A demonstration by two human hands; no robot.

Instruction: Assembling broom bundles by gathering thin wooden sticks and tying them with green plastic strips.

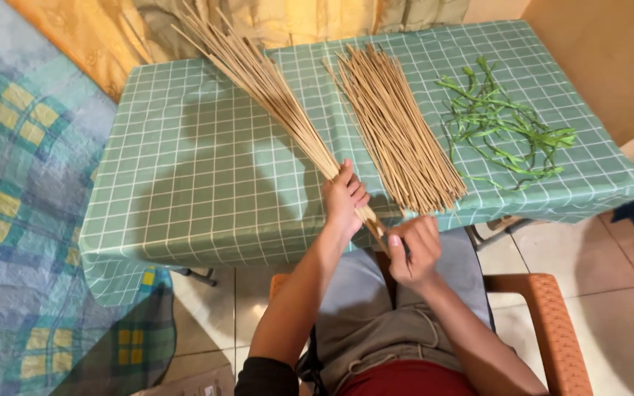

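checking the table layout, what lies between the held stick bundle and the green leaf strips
A loose pile of tan sticks lies flat on the checked tablecloth, between the held bundle and the green strips, in the head view.

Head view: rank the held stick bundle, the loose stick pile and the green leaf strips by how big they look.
1. held stick bundle
2. loose stick pile, close to it in size, so unsure
3. green leaf strips, spread thin

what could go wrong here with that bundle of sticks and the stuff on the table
The held stick bundle fans out wide beyond the left hand; loose sticks might slip free. Its far end could sweep into the loose stick pile. The right hand works close at the bundle's base, so fingers might get jabbed.
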